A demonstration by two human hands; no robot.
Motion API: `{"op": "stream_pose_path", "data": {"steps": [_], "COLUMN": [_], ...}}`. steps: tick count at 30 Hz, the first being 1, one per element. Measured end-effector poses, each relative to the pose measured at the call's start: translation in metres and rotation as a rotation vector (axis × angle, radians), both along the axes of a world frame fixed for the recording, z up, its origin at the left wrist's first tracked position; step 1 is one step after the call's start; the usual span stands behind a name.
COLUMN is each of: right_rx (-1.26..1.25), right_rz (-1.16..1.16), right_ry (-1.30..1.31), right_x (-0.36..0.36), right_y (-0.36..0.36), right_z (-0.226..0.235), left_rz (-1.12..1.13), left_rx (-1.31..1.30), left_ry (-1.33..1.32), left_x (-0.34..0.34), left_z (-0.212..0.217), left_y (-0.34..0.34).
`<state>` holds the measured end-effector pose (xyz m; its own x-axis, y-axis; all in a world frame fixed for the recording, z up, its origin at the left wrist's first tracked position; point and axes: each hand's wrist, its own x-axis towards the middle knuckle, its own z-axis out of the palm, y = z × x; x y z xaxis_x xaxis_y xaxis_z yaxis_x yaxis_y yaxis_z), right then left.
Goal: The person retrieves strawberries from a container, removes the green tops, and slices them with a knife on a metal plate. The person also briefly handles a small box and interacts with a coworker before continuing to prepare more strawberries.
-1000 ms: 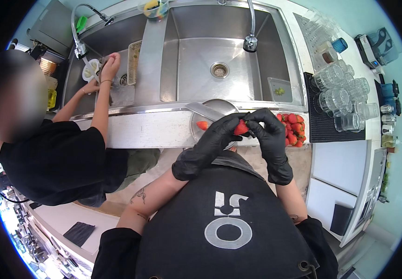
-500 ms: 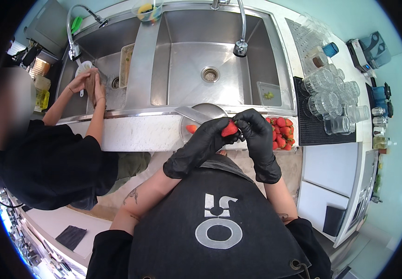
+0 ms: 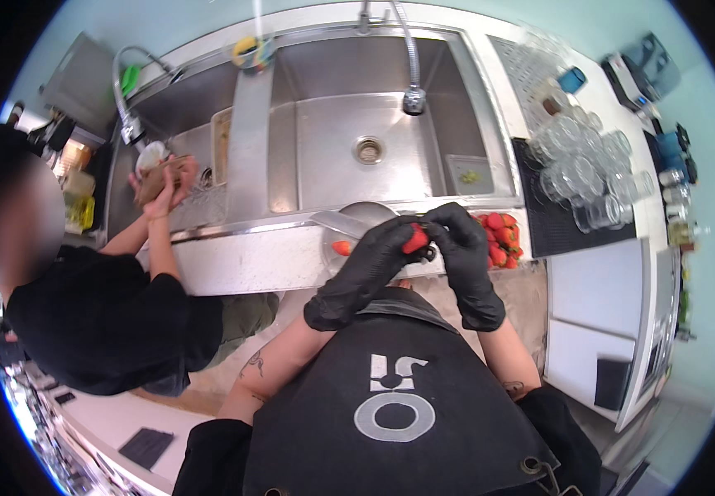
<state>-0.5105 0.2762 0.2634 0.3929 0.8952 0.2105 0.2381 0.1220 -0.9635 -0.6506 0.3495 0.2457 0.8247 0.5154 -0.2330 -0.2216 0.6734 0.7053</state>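
Note:
A red strawberry [image 3: 415, 239] sits between the fingers of my black-gloved left hand [image 3: 371, 263], which is closed around it. My right hand [image 3: 460, 254], gloved too, is pinched at the strawberry's top end; what its fingertips grip is too small to make out. Beneath my left hand is a round metal bowl [image 3: 365, 212], partly covered. A flat metal blade [image 3: 339, 226] lies across its rim, with another strawberry [image 3: 341, 247] beside it. Right of my right hand, several strawberries [image 3: 502, 240] are heaped close together at the counter's edge.
Ahead is a large steel sink [image 3: 332, 178] with a hanging faucet [image 3: 413, 97]. Glasses [image 3: 576, 165] crowd a black mat [image 3: 568, 236] on the right. At left, a co-worker's hands [image 3: 165, 186] hold something brown over a smaller sink [image 3: 192, 91].
The view has shifted slightly. My hands stay together at the strawberry, its red side turned a little. The co-worker's hands have turned the brown thing from upright to slanted.

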Motion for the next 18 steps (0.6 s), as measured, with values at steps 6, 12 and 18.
{"op": "stream_pose_path", "data": {"steps": [6,12,18], "right_rx": [0.105,0.168,-0.070], "right_rz": [-0.101,-0.294,-0.437], "right_ry": [-0.428,-0.393,-0.525], "right_x": [0.002,0.015,0.089], "right_y": [0.010,0.015,0.017], "right_z": [-0.001,0.005,-0.023], "left_rz": [0.094,0.132,0.188], "left_rx": [-0.020,0.028,-0.104], "left_ry": [0.022,0.092,-0.093], "left_x": [0.010,0.010,0.002], "left_z": [-0.006,-0.008,-0.018], "left_y": [0.004,0.013,0.017]}}
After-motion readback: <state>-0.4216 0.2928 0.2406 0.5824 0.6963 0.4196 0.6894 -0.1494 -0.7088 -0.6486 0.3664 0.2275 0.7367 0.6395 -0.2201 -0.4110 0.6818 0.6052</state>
